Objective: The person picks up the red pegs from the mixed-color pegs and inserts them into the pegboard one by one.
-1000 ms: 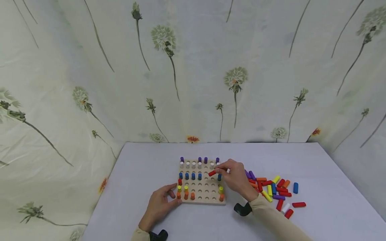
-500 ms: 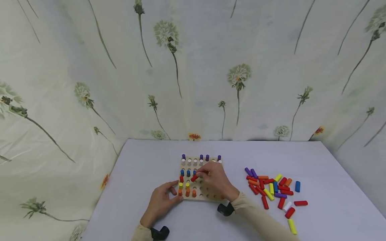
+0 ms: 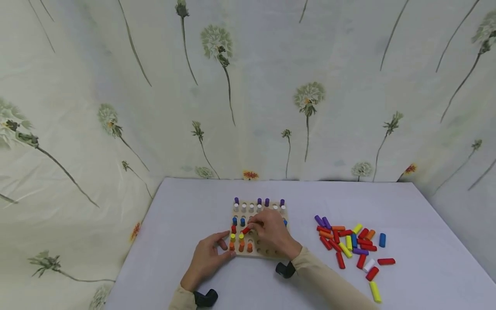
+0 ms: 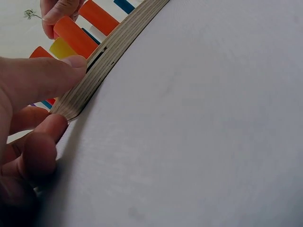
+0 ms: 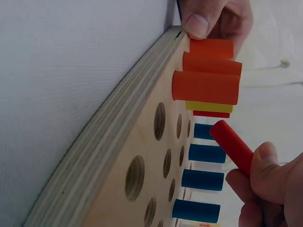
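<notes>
My right hand (image 3: 271, 231) pinches a red peg (image 5: 233, 147) between thumb and fingers. The peg is tilted above the wooden pegboard (image 5: 147, 142), with its free end out of the holes. In the head view it hangs just right of a standing red peg (image 3: 234, 229), behind two yellow pegs (image 3: 241, 237). At the board's near left corner, my left hand (image 3: 208, 256) grips the edge with its thumb beside the orange pegs (image 4: 78, 38). Blue pegs (image 5: 202, 179) stand in a row; the right hand hides some of them in the head view.
Loose red, yellow, orange, blue, purple and white pegs lie in a pile (image 3: 348, 243) right of the board on the white table (image 3: 186, 202). One yellow peg (image 3: 375, 292) lies nearest the front. A flower-printed curtain (image 3: 255, 107) hangs behind.
My right hand has carried the red peg leftward across the board, toward the standing red peg. The left hand stays at the corner. The head view has shifted slightly.
</notes>
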Demonstrator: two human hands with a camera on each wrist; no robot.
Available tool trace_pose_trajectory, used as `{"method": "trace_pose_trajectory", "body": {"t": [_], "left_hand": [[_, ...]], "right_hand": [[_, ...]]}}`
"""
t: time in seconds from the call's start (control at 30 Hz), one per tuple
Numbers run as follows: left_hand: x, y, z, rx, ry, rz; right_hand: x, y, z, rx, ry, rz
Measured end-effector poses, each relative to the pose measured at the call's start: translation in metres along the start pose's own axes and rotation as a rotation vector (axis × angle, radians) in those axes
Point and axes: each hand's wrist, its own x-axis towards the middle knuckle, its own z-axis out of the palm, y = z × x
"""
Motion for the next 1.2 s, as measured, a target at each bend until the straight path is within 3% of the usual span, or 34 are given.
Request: {"method": "trace_pose_trajectory", "body": {"t": [0.23, 0.4, 0.8, 1.13, 1.2], "left_hand": [[0.007, 0.004, -0.003, 0.009, 0.005, 0.017], [0.012, 0.008, -0.001, 0.005, 0.001, 0.029], [0.013, 0.007, -0.006, 0.026, 0.016, 0.053], [0.002, 0.001, -0.002, -0.004, -0.016, -0.013], [0.001, 0.000, -0.003, -0.003, -0.006, 0.000]], "right_hand": [[0.005, 0.005, 0.006, -0.051, -0.011, 0.030], [0.006, 0.006, 0.006, -0.084, 0.004, 0.007], [0.015, -0.002, 0.019, -0.212, 0.081, -0.166], [0.013, -0.019, 0.034, -0.297, 0.029, -0.087], [0.014, -0.022, 0.035, -0.307, 0.021, -0.060]]}}
